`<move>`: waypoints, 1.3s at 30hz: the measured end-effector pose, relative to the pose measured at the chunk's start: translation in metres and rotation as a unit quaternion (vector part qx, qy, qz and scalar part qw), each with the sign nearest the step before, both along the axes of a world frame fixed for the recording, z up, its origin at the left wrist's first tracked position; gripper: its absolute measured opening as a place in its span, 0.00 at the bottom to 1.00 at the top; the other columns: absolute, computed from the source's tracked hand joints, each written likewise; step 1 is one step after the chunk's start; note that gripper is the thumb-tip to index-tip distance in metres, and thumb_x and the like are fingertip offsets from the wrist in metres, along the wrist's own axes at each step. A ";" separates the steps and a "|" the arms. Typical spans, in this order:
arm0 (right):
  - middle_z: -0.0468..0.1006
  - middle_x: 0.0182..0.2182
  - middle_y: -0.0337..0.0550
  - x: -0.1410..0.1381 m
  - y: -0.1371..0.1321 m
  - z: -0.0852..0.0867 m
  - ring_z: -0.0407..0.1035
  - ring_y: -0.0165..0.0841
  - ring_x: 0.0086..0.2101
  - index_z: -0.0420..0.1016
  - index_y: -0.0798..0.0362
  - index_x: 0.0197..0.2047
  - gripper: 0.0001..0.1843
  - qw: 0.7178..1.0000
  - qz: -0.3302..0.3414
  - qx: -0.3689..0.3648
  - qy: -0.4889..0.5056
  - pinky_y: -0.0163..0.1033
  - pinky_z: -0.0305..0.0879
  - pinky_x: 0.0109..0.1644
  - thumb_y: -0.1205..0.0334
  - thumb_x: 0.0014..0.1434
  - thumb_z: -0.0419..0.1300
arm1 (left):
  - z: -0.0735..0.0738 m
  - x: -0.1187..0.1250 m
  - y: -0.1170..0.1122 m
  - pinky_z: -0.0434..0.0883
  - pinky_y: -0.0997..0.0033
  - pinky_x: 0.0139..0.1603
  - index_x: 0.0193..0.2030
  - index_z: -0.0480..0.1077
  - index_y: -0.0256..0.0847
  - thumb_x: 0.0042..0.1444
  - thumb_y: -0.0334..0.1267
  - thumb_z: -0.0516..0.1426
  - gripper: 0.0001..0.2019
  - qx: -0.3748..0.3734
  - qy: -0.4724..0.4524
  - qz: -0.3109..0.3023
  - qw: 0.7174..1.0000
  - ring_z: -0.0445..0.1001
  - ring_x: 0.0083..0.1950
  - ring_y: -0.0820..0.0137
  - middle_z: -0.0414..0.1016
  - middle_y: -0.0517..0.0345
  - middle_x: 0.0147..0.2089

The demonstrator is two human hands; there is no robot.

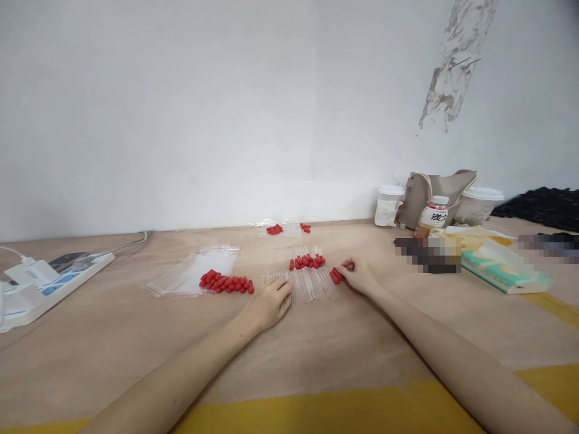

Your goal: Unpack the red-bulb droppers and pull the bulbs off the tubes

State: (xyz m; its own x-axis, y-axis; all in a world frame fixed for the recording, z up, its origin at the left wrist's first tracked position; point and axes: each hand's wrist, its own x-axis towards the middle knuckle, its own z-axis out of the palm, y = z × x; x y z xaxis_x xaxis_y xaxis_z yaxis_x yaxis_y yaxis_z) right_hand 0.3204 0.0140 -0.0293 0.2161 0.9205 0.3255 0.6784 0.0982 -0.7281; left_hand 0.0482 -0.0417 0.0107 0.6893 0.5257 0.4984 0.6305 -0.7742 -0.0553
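A row of clear glass droppers [312, 280] lies on the wooden table [316, 343], several with red rubber bulbs [307, 261] at their far ends. My left hand [270, 301] rests on the near left end of the row, fingers curled over a few bare tubes. My right hand [359, 274] is at the right side of the row, fingers pinched on a couple of red bulbs [336, 275]. A loose pile of red bulbs [226, 282] lies left of my left hand, beside clear plastic bags [192, 269].
More bags with red bulbs [286, 229] lie by the wall. A power strip with a charger [40, 280] is at far left. At right stand paper cups [389, 205], a bottle [433, 216], a beige bag [436, 190], a tissue pack [504, 271].
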 end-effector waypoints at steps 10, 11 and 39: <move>0.76 0.27 0.44 0.003 0.004 -0.004 0.70 0.34 0.31 0.65 0.56 0.39 0.17 0.999 -0.030 0.002 0.013 0.36 0.62 0.33 0.55 0.48 0.57 | 0.003 -0.008 -0.007 0.56 0.52 0.57 0.56 0.59 0.41 0.47 0.58 0.53 0.32 -0.049 -0.005 0.002 0.999 0.58 0.58 0.57 0.62 0.48 0.57; 0.76 0.27 0.44 0.002 0.004 -0.004 0.70 0.34 0.31 0.65 0.56 0.40 0.17 0.999 -0.030 0.002 0.012 0.36 0.62 0.33 0.55 0.48 0.57 | 0.003 -0.009 -0.006 0.53 0.50 0.58 0.58 0.56 0.42 0.47 0.59 0.52 0.34 -0.055 0.009 0.006 0.998 0.56 0.60 0.57 0.59 0.48 0.59; 0.71 0.13 0.42 -0.036 0.021 0.055 0.68 0.35 0.25 0.71 0.52 0.17 0.26 0.976 -0.035 -0.182 -0.112 0.40 0.58 0.36 0.39 0.47 0.50 | 0.008 -0.066 0.011 0.42 0.46 0.62 0.62 0.47 0.42 0.51 0.58 0.48 0.36 0.042 0.106 -0.001 0.994 0.48 0.64 0.58 0.56 0.49 0.61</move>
